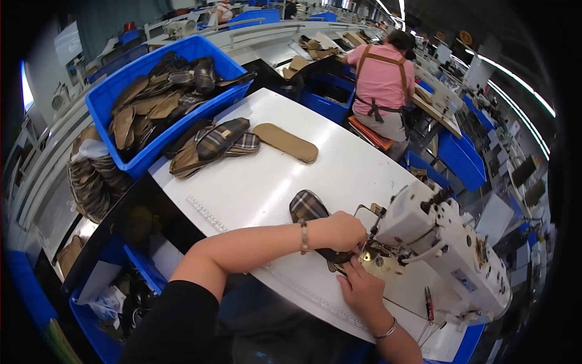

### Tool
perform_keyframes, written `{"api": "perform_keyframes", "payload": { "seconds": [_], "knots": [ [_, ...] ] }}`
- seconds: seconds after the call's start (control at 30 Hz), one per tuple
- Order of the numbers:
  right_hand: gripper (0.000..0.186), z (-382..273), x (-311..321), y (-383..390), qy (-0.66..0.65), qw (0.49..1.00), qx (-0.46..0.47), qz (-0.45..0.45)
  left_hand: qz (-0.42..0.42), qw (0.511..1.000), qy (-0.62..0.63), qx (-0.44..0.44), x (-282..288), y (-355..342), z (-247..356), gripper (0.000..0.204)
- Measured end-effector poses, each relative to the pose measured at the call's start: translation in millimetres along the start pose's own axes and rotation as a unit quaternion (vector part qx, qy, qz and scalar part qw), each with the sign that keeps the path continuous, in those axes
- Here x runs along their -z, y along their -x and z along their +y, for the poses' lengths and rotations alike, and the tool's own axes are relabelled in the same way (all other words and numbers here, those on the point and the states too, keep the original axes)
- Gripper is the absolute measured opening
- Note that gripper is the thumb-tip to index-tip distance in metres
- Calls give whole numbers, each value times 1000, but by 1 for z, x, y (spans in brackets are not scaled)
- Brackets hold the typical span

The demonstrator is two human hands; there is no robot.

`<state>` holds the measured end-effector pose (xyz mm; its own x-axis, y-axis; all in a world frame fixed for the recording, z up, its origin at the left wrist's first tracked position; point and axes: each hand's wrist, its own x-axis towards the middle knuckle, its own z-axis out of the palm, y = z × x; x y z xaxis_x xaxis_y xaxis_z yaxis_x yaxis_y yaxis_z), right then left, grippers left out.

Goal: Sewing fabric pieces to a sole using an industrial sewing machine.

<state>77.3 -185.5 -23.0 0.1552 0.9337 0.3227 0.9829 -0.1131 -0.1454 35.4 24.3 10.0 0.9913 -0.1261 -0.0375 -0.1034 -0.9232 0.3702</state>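
A plaid slipper piece [309, 207] lies at the needle of a white sewing machine [451, 255]. My left hand [339, 233] is closed on the piece, just left of the needle, its fingertips partly hidden. Below it, my right hand [361, 288] grips the lower, dark edge of the same piece beside the metal needle plate. Farther back on the white table [230, 200] lie a heap of plaid and tan slipper pieces [212, 148] and a tan sole [285, 141].
A blue bin [170, 109] full of slipper pieces stands at the back left, beside a plaid bundle [91, 182]. Red-handled snips [429, 303] lie near the machine. A co-worker in pink [382, 85] sits beyond the table. Another blue bin [97, 315] is below left.
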Motion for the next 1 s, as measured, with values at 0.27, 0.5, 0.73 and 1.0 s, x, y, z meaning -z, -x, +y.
{"api": "perform_keyframes", "payload": {
  "seconds": [0.27, 0.5, 0.73, 1.0],
  "knots": [
    [35, 1, 0, 6, -14, 999, -37, -7, 71, 992, 100, -16, -20, -6, -11, 21],
    [27, -7, -1, 2, 3, 1000, -30, 8, 65, 993, 97, -2, -37, -37, -2, 24],
    [27, 4, 4, 17, 41, 997, -52, -33, 42, 995, 95, -9, -26, -32, 8, 32],
    [26, 1, 5, 15, 14, 997, -78, -9, 63, 994, 85, -26, -28, -37, 7, 26]
  ]
}}
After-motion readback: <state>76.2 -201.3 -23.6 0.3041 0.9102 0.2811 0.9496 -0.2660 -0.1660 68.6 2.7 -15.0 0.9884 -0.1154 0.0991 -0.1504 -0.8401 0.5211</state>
